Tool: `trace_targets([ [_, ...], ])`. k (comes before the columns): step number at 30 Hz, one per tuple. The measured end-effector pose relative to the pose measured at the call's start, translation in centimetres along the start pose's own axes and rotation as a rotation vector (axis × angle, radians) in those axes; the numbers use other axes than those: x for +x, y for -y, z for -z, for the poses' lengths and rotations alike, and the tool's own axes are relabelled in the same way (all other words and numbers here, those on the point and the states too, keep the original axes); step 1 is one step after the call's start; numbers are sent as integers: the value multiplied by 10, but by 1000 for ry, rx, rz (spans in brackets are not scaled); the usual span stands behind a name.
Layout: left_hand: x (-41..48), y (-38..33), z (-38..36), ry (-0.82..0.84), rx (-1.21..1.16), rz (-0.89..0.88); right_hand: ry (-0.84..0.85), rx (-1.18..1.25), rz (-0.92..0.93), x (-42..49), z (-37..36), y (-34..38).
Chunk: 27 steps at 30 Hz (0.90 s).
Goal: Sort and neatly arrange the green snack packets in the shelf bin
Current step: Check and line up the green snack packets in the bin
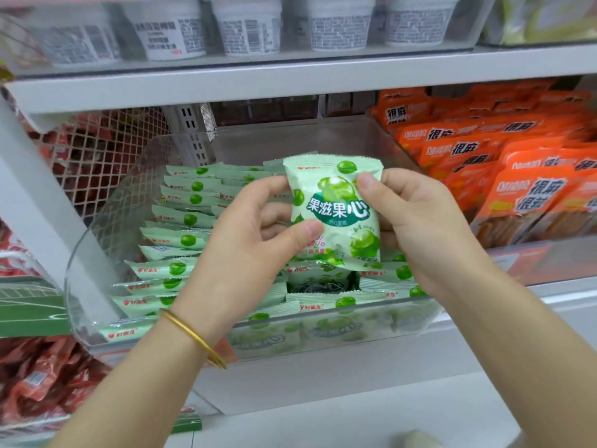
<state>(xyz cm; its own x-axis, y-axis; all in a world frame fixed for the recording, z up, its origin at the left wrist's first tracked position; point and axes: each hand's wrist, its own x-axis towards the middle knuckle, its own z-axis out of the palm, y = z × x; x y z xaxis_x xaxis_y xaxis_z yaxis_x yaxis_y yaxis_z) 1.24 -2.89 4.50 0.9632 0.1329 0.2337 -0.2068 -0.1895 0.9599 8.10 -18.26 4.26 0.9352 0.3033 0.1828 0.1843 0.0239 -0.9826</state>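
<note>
A green packet (pixel 334 211) is held upright over the clear bin (pixel 80 286), pinched at one edge by the left hand (pixel 245 240) and at the other by the right hand (pixel 416 227), each grip closed on it between thumb and fingers. Matching packets (pixel 181 221) are seen in rows in the bin beneath, with orange packets (pixel 517 176) alongside to the right.

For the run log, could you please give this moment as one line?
left hand, right hand: pinch green snack packet | over clear shelf bin | not yet placed
</note>
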Motion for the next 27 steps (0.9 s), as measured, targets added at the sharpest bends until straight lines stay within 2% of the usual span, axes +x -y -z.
trace_targets([
  [3, -3, 2, 1, -119, 181, -86, -22, 64, -25, -2, -3, -2],
  [6, -3, 3, 3, -252, 587, -333, -11, 213, -79, -4, -5, 0],
  [8, -4, 6, 3, -247, 730, -443, -13, 268, -76, -5, -7, 2],
  [9, -4, 7, 1, -226, 749, -443, -8, 286, -67, -5, -8, 4],
  [15, -9, 9, -10, -79, 663, -256, 109, 323, -19, -10, -18, 5],
  [17, -6, 7, -8, -88, 545, -252, 108, 259, 17, -11, -19, 6],
  [20, -3, 2, -2, -85, 302, -235, -61, 6, 164, -9, -15, 5],
  [22, -2, -1, -1, -48, 67, -147, -112, -62, 225, -7, -12, 4],
  [24, -4, 0, 0, -14, -151, -63, -43, -10, 206, -5, -9, 4],
  [27, -8, 4, 3, 65, -227, -84, 15, 43, 158, -3, -7, 3],
])
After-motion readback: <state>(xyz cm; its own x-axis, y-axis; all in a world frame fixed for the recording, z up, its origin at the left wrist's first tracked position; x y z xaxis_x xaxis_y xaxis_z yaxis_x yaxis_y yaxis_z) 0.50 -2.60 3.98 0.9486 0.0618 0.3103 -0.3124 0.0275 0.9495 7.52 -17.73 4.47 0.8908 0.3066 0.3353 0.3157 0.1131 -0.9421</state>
